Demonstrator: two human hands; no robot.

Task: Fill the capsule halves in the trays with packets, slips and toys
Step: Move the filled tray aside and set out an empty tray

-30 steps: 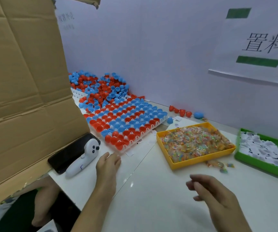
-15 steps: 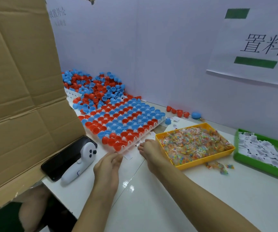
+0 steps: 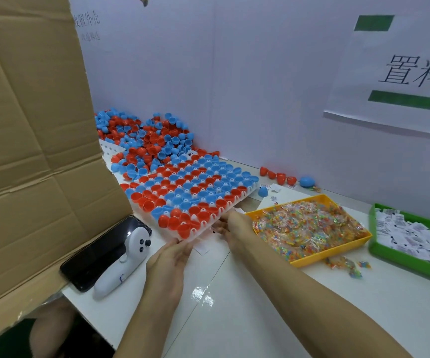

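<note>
The white plastic tray (image 3: 194, 229) of red and blue capsule halves is held at its near edge — the left hand (image 3: 170, 257) grips the near-left corner, fingers curled under the rim, while the right hand (image 3: 230, 226) pinches the near-right edge. Both forearms are stretched forward over the white table (image 3: 260, 319). Right of the tray, the yellow bin of coloured packets (image 3: 309, 228) and the green bin of paper slips (image 3: 413, 236) are seen.

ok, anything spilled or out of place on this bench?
Yes. A few clear toy packets lie on the white table, outside the yellow tray. Loose red and blue capsule halves are heaped behind the white capsule tray; four red halves sit by the wall.
</note>
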